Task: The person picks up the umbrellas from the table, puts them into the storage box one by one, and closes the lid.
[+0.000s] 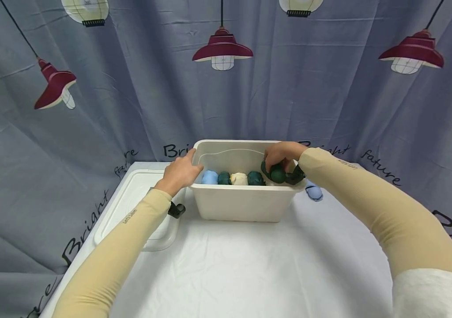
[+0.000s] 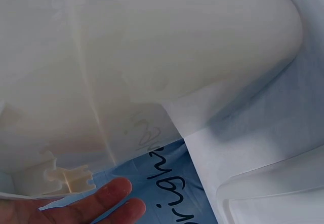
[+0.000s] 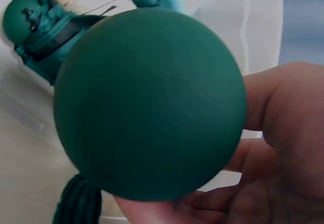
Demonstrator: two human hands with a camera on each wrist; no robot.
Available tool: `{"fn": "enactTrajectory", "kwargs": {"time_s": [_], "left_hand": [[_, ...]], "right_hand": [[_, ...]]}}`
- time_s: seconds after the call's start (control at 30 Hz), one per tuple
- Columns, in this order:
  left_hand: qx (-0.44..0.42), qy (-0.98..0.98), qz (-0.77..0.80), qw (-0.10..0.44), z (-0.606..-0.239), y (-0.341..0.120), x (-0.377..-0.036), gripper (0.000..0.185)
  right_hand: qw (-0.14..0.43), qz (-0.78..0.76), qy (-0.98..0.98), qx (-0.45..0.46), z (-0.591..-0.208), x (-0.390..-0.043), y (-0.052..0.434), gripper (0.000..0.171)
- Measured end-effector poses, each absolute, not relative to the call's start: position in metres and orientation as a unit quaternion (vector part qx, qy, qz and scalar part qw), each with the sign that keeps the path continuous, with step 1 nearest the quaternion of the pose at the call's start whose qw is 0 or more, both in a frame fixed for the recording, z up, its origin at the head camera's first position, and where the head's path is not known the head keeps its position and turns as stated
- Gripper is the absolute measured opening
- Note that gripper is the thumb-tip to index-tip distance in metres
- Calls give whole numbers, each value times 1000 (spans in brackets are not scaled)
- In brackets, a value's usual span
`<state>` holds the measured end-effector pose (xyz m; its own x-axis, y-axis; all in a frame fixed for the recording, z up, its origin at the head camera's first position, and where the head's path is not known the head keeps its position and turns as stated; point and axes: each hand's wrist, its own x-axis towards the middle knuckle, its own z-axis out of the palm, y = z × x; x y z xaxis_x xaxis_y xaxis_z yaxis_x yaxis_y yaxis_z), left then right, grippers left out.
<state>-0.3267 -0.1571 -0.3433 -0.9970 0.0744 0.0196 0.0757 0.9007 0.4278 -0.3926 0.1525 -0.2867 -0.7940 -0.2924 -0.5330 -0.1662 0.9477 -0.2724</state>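
Observation:
A white plastic storage box (image 1: 235,203) stands on the table. My left hand (image 1: 180,173) grips its left rim, thumb toward the inside; in the left wrist view its fingers (image 2: 109,196) reach under the lip. Inside the box, my right hand (image 1: 280,155) holds a dark green item with a round, smooth dome (image 3: 152,105), its fingers and thumb around the side. Also in the box are a light blue item (image 1: 210,177), a cream item (image 1: 239,179) and green items (image 1: 255,178). One green item (image 3: 50,41) shows a round end and a dark band.
A flat white lid (image 1: 158,240) lies on the table at the left, partly behind my left arm. Beyond the box's right end lies a small blue object (image 1: 314,191), partly hidden. A grey-blue curtain (image 1: 150,88) hangs behind the white table (image 1: 230,274).

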Motion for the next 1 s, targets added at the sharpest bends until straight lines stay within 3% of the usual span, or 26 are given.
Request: {"fn": "enactTrajectory", "kwargs": {"time_s": [0.13, 0.83, 1.0], "left_hand": [[-38, -975, -220, 3, -344, -157, -328, 74], [-39, -974, -223, 7, -345, -157, -327, 73], [-42, -974, -223, 11, -345, -157, -327, 73]], "right_hand": [[301, -85, 944, -100, -292, -396, 151, 19], [362, -46, 925, -104, -327, -410, 144, 11], [368, -27, 922, -115, -329, -412, 144, 18]]}}
